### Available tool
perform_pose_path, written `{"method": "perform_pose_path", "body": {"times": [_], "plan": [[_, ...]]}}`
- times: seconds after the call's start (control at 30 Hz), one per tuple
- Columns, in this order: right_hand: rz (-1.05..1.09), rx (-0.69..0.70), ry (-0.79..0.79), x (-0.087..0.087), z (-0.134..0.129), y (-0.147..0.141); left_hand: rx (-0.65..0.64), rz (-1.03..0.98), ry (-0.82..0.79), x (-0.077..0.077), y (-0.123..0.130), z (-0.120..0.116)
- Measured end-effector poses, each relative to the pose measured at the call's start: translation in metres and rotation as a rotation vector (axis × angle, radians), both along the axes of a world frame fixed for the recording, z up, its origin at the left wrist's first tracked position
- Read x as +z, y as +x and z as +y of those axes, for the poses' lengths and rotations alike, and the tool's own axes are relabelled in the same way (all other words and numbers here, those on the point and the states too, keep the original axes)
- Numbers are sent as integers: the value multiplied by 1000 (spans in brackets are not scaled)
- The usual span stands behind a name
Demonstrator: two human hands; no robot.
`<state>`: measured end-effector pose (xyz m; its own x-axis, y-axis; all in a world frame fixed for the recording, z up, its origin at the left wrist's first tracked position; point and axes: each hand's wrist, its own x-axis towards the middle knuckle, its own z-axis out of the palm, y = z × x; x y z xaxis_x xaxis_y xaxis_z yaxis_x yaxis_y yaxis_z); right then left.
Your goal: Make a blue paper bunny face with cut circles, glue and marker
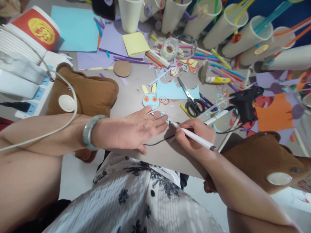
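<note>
My left hand (136, 129) lies flat on the table with its fingers apart, its fingertips on a small blue paper piece (168, 119) that is partly covered. In my right hand (196, 132) is a white pen (198, 139), its tip at the right edge of that small piece. Just above my left fingers rests a blue paper rabbit head (150, 101) with yellow ears, orange eyes and a drawn mouth. A blue paper sheet (177, 90) with a scalloped edge is right of the head, and scissors (191, 100) with black handles lie over it.
Paper cups (213, 35) with coloured straws line the back. A black glue gun (246, 103) lies at right, its cord near my hands. Brown cushions (92, 92) flank the table. Tape (169, 48), a glue stick (217, 80), pens and paper scraps cover the middle back.
</note>
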<state>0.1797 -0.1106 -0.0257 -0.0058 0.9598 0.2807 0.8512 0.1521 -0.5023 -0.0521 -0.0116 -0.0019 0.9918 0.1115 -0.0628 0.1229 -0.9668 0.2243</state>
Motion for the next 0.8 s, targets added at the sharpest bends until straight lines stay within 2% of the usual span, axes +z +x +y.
{"method": "perform_pose_path", "body": {"times": [0.33, 0.67, 0.8], "plan": [[12, -7, -59, -3, 1, 3, 13, 6, -45, -2, 0, 0], [16, 43, -6, -4, 2, 3, 21, -63, -69, -4, 0, 0], [1, 38, -34, -4, 3, 3, 12, -41, -57, -3, 1, 0]]}}
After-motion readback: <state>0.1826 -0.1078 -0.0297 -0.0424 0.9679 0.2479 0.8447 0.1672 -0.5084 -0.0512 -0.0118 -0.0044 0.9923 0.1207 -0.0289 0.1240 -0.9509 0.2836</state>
